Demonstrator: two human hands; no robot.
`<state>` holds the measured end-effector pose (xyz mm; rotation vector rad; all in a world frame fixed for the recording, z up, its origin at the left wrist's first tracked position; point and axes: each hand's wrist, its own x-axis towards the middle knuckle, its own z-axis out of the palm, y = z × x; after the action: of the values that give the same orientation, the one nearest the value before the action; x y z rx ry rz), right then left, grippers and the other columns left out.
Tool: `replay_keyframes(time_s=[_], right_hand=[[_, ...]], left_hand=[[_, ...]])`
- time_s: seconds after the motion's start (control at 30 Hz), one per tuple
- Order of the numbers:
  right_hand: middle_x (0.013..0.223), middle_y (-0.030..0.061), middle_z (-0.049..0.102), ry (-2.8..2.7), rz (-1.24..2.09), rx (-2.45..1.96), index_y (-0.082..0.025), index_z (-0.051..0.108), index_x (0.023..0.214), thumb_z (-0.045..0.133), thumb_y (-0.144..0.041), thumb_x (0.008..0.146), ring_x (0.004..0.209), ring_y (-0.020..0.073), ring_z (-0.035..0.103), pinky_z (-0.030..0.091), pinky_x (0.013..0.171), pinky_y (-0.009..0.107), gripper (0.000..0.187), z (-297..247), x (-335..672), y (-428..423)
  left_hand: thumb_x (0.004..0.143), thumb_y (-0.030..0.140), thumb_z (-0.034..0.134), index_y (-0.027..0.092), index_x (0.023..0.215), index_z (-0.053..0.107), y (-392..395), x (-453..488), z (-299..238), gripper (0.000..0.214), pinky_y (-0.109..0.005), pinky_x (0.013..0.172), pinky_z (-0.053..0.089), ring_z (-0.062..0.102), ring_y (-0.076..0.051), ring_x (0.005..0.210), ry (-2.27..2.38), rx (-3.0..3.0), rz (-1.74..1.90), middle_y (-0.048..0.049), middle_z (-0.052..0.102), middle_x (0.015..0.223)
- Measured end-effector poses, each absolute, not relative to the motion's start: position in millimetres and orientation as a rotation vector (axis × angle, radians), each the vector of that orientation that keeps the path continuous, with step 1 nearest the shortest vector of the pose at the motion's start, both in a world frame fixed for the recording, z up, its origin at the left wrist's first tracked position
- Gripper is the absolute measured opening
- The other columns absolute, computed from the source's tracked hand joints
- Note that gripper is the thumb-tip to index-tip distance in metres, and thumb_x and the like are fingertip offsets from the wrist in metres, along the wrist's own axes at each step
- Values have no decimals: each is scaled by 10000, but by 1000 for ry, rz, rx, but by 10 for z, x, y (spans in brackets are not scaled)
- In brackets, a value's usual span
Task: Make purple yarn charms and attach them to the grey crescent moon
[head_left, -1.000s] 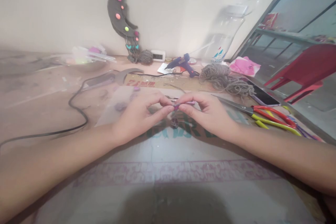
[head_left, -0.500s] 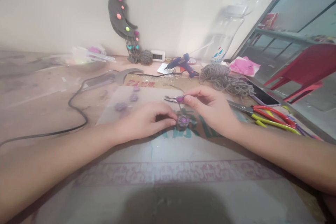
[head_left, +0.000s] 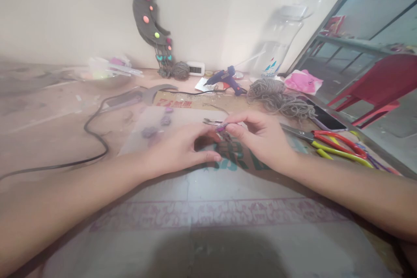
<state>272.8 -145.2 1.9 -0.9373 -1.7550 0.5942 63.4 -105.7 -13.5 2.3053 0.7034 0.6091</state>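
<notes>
Scissors (head_left: 311, 137) lie beside right hand (head_left: 260, 139) pinching purple clip (head_left: 221, 127), glue gun (head_left: 224, 78) beyond.

The left hand (head_left: 177, 150) and right hand (head_left: 260, 137) met at the centre of the bench (head_left: 48, 117), with a small piece (head_left: 221, 128) between the right fingertips. Scissors (head_left: 325, 141) lay just right of the right hand, and a phone (head_left: 325, 118) lay behind them. A cord tangle (head_left: 276, 95) lay behind the hands, with a glue gun (head_left: 226, 79) to its left. A cable (head_left: 94, 134) crossed the bench's left side.

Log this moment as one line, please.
right hand: pinching small purple piece | left hand: curled close beside it, grip unclear | scissors: lying at right
</notes>
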Motion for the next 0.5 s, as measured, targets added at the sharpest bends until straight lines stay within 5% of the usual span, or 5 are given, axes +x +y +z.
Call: replay_keyframes(time_s=[0.2, 0.33, 0.5], right_hand=[[828, -15, 774, -1779, 606, -904, -233, 748, 842, 699, -239, 861, 770, 138, 718, 577, 740, 270, 53, 8, 2734, -1462], [835, -15, 770, -1791, 561, -906, -231, 742, 836, 695, -225, 863, 785, 131, 711, 564, 755, 260, 55, 20, 2750, -1467], [822, -2, 751, -1760, 481, -940, -221, 725, 826, 692, -257, 867, 759, 139, 686, 547, 724, 278, 64, 17, 2769, -1460]], left_hand=[[864, 384, 689, 254, 1343, 521, -1058, 627, -154, 523, -363, 972, 481, 643, -218, 1094, 679, 2218, 649, -45, 703, 1161], [863, 436, 677, 224, 1079, 609, -1057, 612, -163, 311, -340, 857, 514, 669, -201, 938, 741, 2162, 656, -30, 702, 1041], [874, 562, 607, 207, 938, 551, -1060, 584, -125, 365, -326, 750, 508, 657, -190, 805, 767, 2023, 695, -14, 681, 872]])
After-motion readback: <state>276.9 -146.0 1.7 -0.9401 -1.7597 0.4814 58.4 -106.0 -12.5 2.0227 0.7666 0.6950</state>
